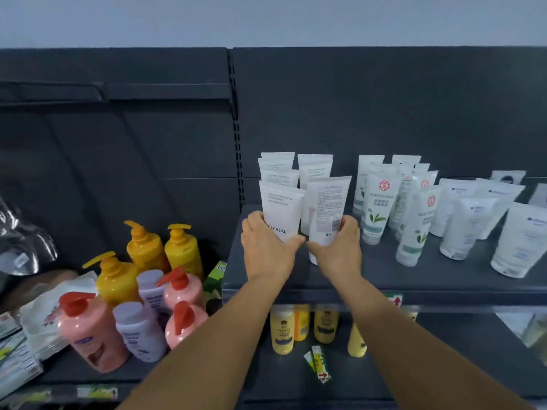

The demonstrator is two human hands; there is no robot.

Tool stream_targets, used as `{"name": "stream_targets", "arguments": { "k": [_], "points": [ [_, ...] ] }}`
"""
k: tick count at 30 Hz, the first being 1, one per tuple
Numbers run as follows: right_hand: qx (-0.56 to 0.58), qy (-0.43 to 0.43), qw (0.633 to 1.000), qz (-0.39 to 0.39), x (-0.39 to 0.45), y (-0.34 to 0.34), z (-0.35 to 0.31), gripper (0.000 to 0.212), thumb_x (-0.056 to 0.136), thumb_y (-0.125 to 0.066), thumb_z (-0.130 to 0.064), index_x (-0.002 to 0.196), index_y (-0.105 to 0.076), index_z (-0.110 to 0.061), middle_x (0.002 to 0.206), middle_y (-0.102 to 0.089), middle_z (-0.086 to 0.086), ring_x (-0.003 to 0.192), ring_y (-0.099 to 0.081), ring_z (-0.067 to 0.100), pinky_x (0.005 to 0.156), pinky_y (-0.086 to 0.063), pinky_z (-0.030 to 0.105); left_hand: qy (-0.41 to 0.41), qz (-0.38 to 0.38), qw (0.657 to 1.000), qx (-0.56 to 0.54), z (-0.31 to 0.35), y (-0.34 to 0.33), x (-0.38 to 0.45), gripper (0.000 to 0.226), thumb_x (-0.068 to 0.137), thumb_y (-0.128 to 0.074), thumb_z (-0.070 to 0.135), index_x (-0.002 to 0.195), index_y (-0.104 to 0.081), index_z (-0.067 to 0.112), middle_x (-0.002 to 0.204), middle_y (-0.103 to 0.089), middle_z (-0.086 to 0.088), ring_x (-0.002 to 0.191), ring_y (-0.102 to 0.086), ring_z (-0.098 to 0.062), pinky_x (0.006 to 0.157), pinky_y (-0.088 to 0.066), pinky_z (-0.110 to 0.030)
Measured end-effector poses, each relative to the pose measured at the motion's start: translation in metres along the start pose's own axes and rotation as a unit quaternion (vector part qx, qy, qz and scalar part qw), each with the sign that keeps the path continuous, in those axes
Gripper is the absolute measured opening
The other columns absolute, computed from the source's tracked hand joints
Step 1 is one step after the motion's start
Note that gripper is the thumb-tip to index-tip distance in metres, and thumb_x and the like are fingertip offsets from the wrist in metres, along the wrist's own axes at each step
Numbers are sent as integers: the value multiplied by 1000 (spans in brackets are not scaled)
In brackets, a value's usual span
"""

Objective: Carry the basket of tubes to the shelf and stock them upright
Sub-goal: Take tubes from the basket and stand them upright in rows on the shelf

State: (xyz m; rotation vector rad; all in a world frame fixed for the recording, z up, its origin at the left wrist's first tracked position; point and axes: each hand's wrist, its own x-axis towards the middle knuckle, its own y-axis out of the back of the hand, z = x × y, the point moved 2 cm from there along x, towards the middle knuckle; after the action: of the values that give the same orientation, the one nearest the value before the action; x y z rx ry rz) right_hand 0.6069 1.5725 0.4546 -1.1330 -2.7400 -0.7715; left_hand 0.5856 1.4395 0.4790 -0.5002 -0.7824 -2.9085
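Two white tubes stand cap-down at the front left of the dark shelf [384, 276]. My left hand [266, 247] is wrapped around the lower part of the left tube [281, 211], marked FLORAL. My right hand [340, 247] grips the right tube [327, 202], its printed back facing me. Behind them several more white tubes [313, 170] stand upright in two rows. The basket is not in view.
White tubes with green leaf print [377, 208] and plain white tubes [470, 220] stand to the right on the same shelf. Yellow, pink and lilac bottles [139, 306] fill the lower left shelf. Yellow bottles [282, 329] sit on the shelf below.
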Motion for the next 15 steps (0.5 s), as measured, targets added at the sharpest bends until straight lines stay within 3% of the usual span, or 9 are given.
{"name": "stream_targets", "arguments": {
  "k": [6, 11, 15],
  "points": [
    [-4, -3, 1000, -9, 11, -11, 3, 70, 72, -82, -19, 125, -36, -13, 125, -43, 2, 105, -52, 20, 76, -41, 29, 22, 12, 1000, 15, -1, -12, 8, 68, 69, -78, 31, 120, -36, 12, 121, -38, -1, 114, -38, -21, 81, -32, -25],
    [-27, -23, 999, -26, 11, -10, 1, 73, 74, -80, -21, 129, -33, -11, 131, -41, 5, 112, -52, 25, 79, -42, 31, 25, 5, 999, 36, 0, -12, 10, 74, 70, -79, 32, 125, -33, 12, 125, -37, -3, 117, -39, -23, 84, -38, -29],
    [-45, -41, 997, -50, -2, -3, -2, 102, 71, -83, -27, 147, -16, -14, 147, -30, 7, 127, -44, 27, 96, -44, 40, 31, -32, 997, 63, -1, -4, 0, 98, 71, -81, 31, 143, -17, 13, 137, -31, -6, 128, -36, -26, 95, -43, -39]
  ]
}}
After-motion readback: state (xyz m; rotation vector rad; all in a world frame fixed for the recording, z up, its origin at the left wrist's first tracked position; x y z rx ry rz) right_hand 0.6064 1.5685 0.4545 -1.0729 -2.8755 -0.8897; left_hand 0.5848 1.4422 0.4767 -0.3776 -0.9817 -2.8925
